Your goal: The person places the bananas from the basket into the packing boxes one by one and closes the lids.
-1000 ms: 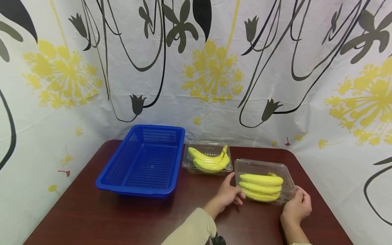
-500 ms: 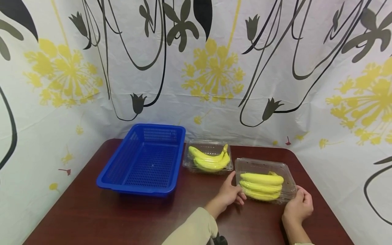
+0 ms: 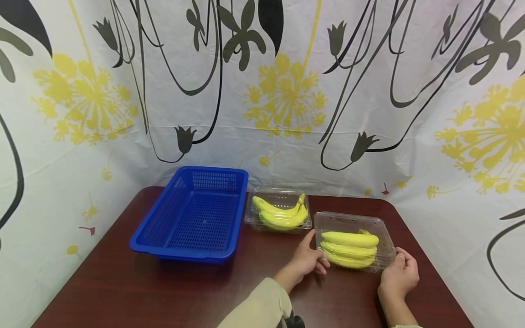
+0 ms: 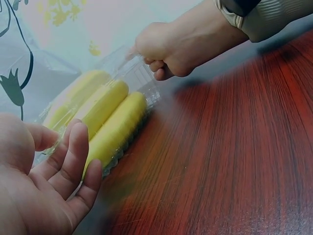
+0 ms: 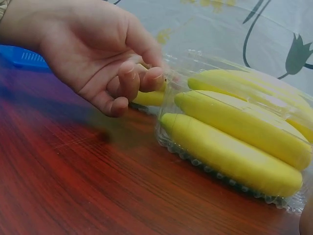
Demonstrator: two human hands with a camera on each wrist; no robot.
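A clear plastic clamshell container (image 3: 384, 232) holds a bunch of yellow bananas (image 3: 349, 250) on the right part of the table. My left hand (image 3: 304, 260) pinches its left edge between thumb and forefinger, the other fingers loosely bent beneath. At the opposite end, my right hand (image 3: 398, 275) grips the right edge with curled fingers. Close up in the right wrist view, the left hand (image 5: 98, 54) meets the container at the lid's rim. The container's knobbly base stands right at the tabletop, and its lid lies over the fruit.
Left of it stands a second clear clamshell (image 3: 279, 193) with bananas (image 3: 283, 221) inside. A blue perforated plastic basket (image 3: 180, 253) is at the left of the dark wooden table (image 3: 172, 296). Behind hangs a white floral-patterned curtain (image 3: 229, 109).
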